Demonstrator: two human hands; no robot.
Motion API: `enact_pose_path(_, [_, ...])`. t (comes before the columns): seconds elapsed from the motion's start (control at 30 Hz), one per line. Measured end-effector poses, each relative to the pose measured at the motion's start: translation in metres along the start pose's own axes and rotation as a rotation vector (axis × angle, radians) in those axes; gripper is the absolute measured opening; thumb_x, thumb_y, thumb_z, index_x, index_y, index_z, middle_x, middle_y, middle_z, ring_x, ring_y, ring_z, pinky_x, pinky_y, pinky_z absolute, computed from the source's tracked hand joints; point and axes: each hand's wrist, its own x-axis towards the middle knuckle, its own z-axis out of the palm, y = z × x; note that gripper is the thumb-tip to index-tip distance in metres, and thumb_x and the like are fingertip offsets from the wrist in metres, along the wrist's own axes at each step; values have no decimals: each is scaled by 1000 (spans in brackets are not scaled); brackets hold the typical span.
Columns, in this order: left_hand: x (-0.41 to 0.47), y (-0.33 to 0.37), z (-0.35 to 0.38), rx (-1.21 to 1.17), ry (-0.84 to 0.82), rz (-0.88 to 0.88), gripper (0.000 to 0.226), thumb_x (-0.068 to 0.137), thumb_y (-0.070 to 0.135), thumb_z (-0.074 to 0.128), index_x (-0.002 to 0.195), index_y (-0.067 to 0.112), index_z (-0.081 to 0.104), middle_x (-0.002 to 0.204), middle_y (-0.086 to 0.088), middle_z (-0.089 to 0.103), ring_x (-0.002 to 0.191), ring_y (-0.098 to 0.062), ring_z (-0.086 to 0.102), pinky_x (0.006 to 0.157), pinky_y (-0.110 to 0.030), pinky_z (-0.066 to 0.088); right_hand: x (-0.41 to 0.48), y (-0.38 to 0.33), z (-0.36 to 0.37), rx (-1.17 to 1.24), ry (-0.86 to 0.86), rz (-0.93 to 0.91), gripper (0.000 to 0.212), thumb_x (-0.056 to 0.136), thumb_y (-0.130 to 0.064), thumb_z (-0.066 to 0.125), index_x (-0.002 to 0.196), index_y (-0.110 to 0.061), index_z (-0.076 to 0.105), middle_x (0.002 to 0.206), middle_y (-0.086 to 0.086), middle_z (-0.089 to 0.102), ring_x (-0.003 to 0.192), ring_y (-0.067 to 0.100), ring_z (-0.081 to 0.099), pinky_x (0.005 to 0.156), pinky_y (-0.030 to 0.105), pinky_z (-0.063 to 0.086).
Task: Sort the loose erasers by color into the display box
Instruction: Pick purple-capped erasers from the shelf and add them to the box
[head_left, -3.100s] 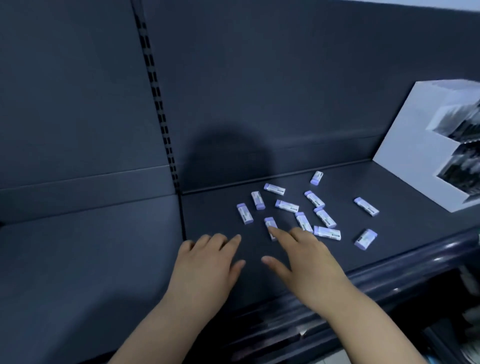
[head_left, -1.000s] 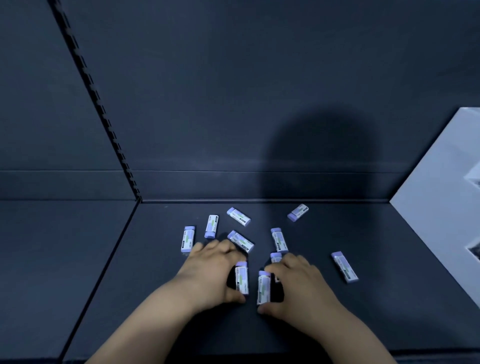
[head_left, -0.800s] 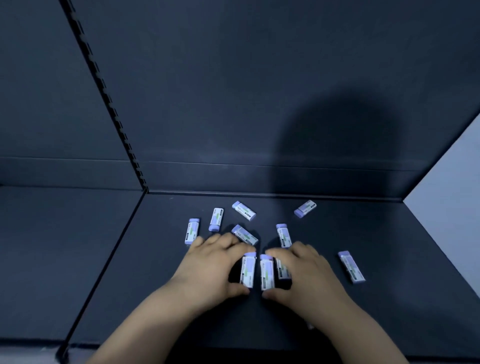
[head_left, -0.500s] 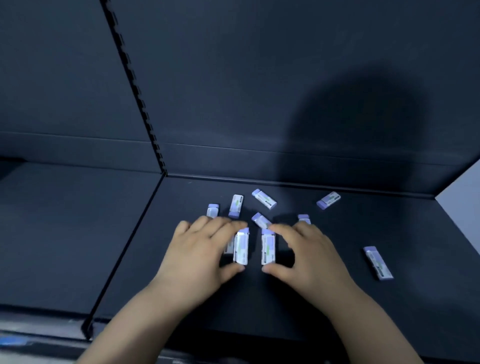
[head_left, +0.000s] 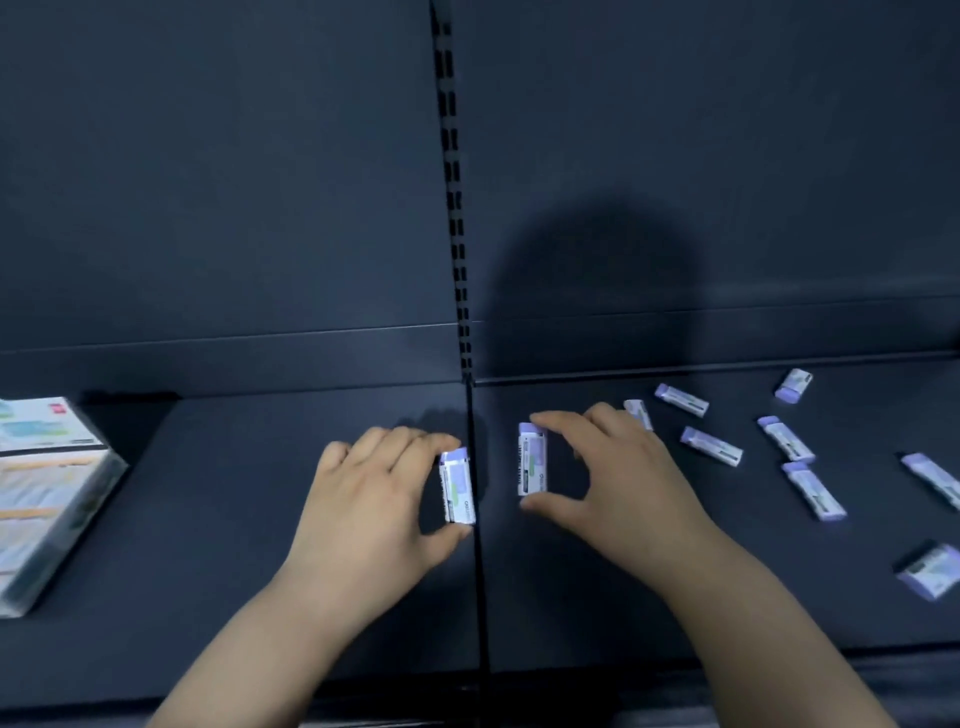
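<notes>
Moved leftward; left hand (head_left: 374, 499) pinches sleeved block eraser (head_left: 457, 486); right hand (head_left: 618, 478) likewise.

Dark blue-grey shelf (head_left: 208, 571) lay in dim light, matte back panel (head_left: 208, 156) rose behind, slotted upright (head_left: 451, 208) split two bays, rounded shadow (head_left: 597, 270) fell right of it

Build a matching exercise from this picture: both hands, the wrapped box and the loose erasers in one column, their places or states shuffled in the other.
1. left hand
2. right hand
3. wrapped box
4. loose erasers

A. scattered at the right, unheld
B. at the far left
C. pinches an eraser right of the shelf seam
D. pinches another eraser left of that seam

Pairs: 1-D, 2-C, 3-B, 4-A
</notes>
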Motion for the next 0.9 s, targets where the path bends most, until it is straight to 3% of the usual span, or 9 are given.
enact_pose_path(0.43, [-18, -13, -22, -20, 76, -44, 71, 50, 42, 86, 114, 25, 59, 99, 9, 64, 87, -18, 61, 71, -32, 39, 2, -56, -7, -23, 14, -85, 70, 73, -56, 67, 135, -41, 39, 99, -16, 37, 96, 1, 32, 93, 22, 32])
enact_pose_path(0.7, [-28, -18, -23, 2, 100, -69, 80, 46, 42, 88, 116, 28, 51, 92, 12, 62, 84, -11, 49, 68, -29, 36, 6, -59, -12, -51, -62, -105, 70, 75, -60, 64, 136, -45, 34, 99, -17, 34, 98, 3, 32, 93, 20, 31])
enact_pose_path(0.9, [-38, -41, -27, -10, 89, -66, 79, 48, 40, 88, 118, 26, 55, 94, 11, 62, 86, -11, 50, 70, -29, 37, 15, -84, 1, -54, -89, -136, 70, 75, -60, 63, 137, -45, 33, 101, -17, 33, 103, 3, 34, 95, 20, 29])
